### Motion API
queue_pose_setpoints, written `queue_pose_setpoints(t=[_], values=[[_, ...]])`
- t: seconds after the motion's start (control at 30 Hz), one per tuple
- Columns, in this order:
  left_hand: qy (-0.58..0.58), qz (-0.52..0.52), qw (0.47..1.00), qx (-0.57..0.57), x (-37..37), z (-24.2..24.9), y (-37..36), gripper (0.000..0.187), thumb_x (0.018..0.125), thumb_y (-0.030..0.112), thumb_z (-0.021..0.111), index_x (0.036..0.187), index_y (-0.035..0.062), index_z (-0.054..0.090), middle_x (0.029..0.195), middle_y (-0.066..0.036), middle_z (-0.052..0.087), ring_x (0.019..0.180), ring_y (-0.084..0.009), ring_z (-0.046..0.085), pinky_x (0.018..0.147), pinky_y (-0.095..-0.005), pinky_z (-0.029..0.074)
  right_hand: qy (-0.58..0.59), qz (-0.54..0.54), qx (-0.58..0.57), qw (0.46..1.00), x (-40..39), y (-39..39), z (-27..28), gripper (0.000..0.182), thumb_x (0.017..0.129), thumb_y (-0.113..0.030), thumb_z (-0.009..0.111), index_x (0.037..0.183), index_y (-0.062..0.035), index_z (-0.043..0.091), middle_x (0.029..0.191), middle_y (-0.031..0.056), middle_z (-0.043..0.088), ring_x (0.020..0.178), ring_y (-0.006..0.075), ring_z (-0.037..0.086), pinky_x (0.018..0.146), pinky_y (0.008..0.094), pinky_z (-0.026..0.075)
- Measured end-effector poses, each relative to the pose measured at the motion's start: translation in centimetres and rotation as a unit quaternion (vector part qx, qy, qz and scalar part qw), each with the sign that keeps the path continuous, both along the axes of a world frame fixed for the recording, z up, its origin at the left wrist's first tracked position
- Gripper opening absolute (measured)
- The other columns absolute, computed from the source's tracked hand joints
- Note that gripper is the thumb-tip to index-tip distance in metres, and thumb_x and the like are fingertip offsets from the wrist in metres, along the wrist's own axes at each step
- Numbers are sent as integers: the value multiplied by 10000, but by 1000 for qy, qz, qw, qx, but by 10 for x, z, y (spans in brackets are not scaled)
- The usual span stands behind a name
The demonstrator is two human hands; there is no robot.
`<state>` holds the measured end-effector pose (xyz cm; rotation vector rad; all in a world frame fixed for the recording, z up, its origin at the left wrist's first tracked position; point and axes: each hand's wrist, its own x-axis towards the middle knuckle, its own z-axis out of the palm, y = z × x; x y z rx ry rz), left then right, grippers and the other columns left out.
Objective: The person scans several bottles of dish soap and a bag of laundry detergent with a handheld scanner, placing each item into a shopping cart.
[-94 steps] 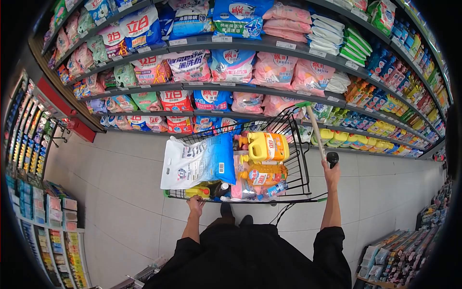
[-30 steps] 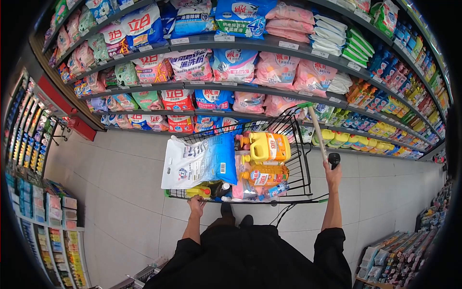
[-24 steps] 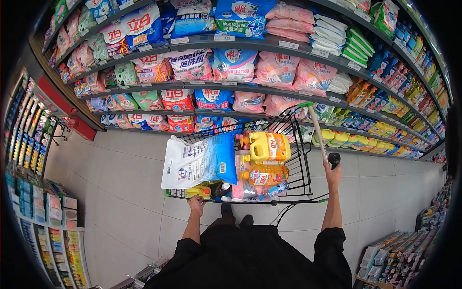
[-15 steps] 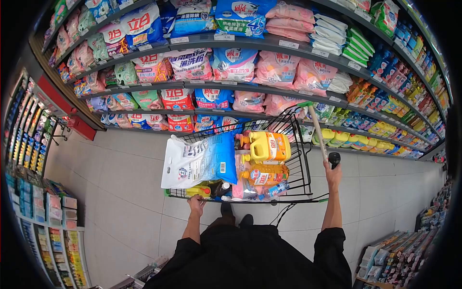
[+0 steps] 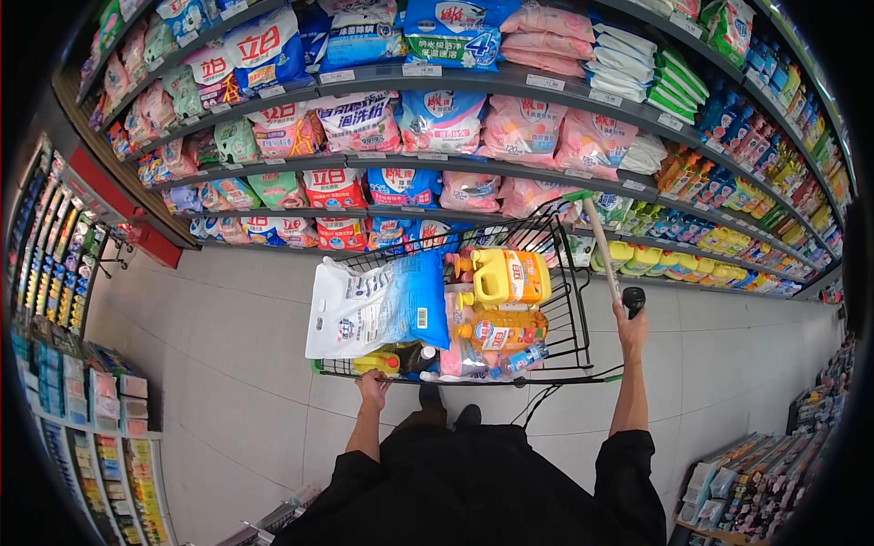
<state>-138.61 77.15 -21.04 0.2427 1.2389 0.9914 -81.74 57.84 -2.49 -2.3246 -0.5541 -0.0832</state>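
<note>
A black wire shopping cart point(image 5: 576, 337) stands sideways in front of me. My right hand point(image 5: 631, 329) is closed around the near end of its pale handle point(image 5: 601, 241), by a black knob point(image 5: 634, 298). My left hand point(image 5: 372, 389) grips the cart's near rim towards the left corner. Inside lies a big white and blue bag point(image 5: 378, 305), overhanging the left end. To its right are a yellow jug point(image 5: 510, 277) with an orange label, an amber bottle point(image 5: 505, 331) and a small clear bottle point(image 5: 523, 360) with a blue label. A yellow bottle point(image 5: 378, 361) lies close to my left hand.
Shelves point(image 5: 382, 76) curve along the far side, stacked with laundry powder bags point(image 5: 443, 118) and, at right, coloured bottles point(image 5: 728, 191). A display rack point(image 5: 91, 400) stands at left, another point(image 5: 746, 487) at lower right. Grey tiled floor point(image 5: 237, 337) runs beneath the cart.
Almost nothing differs. The cart, its load and both hands keep their places, with only a very slight shift of the view.
</note>
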Motion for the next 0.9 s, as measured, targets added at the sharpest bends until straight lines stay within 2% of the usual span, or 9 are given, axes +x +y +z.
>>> queue_pose_setpoints(t=[0.2, 0.27, 0.5, 0.67, 0.8, 0.87, 0.9], values=[[-1, -9, 1000, 4, 0, -1, 1, 361, 810, 77, 565, 1089, 62, 335, 817, -94, 533, 744, -218, 577, 763, -444, 558, -5, 3, 5, 1000, 1, 0, -1, 665, 742, -502, 769, 1087, 41, 601, 973, 298, 673, 963, 472, 641, 837, 498, 494], [32, 14, 999, -12, 5, 6, -1, 140, 819, 91, 540, 914, 72, 439, 813, -78, 526, 779, -216, 551, 852, -449, 523, -7, -3, 0, 1000, 1, 1, -3, 660, 742, -498, 770, 1085, 40, 602, 969, 298, 673, 959, 472, 642, 836, 498, 494], [30, 10, 999, -21, 4, 1, 4, 55, 810, 83, 526, 819, 72, 473, 777, -75, 521, 779, -223, 554, 846, -447, 517, -11, 3, 11, 1000, 1, 2, -3, 662, 739, -497, 772, 1069, 52, 604, 948, 297, 675, 933, 480, 642, 818, 495, 496], [13, 1, 999, -31, 1, -13, 7, 49, 799, 93, 526, 762, 81, 496, 740, -70, 497, 737, -230, 528, 783, -429, 496, -12, 17, 5, 1000, 4, 1, -6, 671, 748, -493, 768, 1096, 57, 603, 990, 294, 671, 968, 457, 643, 840, 472, 494], [32, 44, 997, -54, 7, -18, 11, 22, 791, 86, 521, 785, 79, 501, 730, -81, 490, 723, -234, 518, 763, -442, 483, 28, 26, 36, 999, 11, -2, -18, 634, 784, -440, 762, 1163, 43, 604, 1104, 247, 659, 1076, 371, 628, 921, 425, 467], [49, 77, 994, -62, 11, -18, 14, 29, 781, 68, 513, 806, 75, 501, 727, -99, 490, 689, -249, 527, 722, -469, 504, 45, 70, 56, 995, 18, -4, -24, 482, 849, -255, 737, 1215, 25, 596, 1119, 120, 655, 1053, 198, 589, 946, 338, 441], [58, 69, 994, -59, 11, -15, 13, 28, 781, 68, 510, 807, 69, 501, 720, -103, 495, 684, -255, 537, 691, -465, 517, 66, 87, 80, 991, 14, -4, -23, 442, 865, -229, 719, 1212, 17, 597, 1120, 95, 651, 1047, 186, 583, 944, 329, 439]])
